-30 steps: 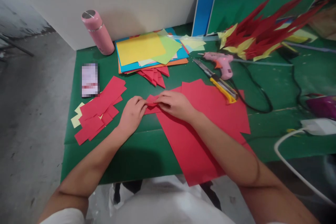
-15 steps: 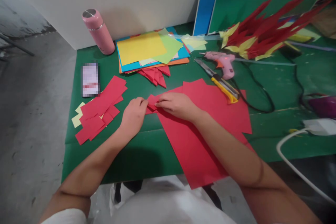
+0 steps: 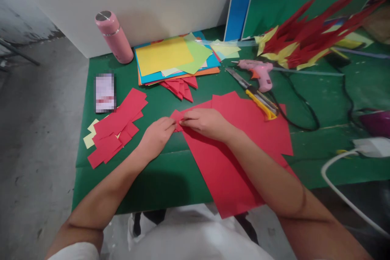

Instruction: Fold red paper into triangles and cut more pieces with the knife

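Note:
A small folded red paper piece [image 3: 176,116] lies on the green table [image 3: 158,178], at the left corner of several large red sheets [image 3: 240,146]. My left hand [image 3: 157,136] pinches its near edge with curled fingers. My right hand [image 3: 204,123] rests on top of the piece, fingertips pressing it down. Most of the piece is hidden under both hands.
Cut red rectangles [image 3: 117,124] lie at the left beside a phone [image 3: 104,92]. A pink bottle [image 3: 114,42], a coloured paper stack [image 3: 175,59] and folded red triangles [image 3: 181,87] sit behind. A yellow utility knife [image 3: 257,99], a pink glue gun [image 3: 258,74], a red-yellow paper craft [image 3: 307,36] and cables are right.
My left hand has slid right, its fingertips now meeting my right hand over the red piece. The right hand has barely moved.

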Tool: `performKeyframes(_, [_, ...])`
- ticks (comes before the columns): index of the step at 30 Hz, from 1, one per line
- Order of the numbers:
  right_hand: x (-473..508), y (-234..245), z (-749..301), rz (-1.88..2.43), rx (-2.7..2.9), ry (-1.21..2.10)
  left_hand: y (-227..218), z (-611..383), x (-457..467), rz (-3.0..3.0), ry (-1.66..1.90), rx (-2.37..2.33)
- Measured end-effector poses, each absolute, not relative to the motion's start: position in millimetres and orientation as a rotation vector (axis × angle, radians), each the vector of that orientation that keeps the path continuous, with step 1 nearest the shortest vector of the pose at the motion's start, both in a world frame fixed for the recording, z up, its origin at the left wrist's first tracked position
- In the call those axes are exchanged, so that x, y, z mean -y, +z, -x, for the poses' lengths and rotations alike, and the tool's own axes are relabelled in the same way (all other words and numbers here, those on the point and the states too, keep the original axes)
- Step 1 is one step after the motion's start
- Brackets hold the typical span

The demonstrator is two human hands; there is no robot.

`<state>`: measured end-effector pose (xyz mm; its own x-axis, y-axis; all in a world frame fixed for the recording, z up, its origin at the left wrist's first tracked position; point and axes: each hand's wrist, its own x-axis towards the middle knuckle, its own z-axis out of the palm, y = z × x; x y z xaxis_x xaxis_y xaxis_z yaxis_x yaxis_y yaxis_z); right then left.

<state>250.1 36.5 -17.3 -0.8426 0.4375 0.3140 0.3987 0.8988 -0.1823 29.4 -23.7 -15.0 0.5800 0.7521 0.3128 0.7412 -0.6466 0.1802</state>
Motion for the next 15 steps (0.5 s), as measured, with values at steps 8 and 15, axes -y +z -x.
performKeyframes(8, [-33.3,-13.4,-246.6,0.696,2.696,0.175,-13.1,-29.3,29.7,-2.74,0.619,-1.237])
performKeyframes(15, [-26.7,-11.0,-247.2,0.77,2.705,0.131,-9.0,-30.3,34.3,-2.797,0.538,-1.324])
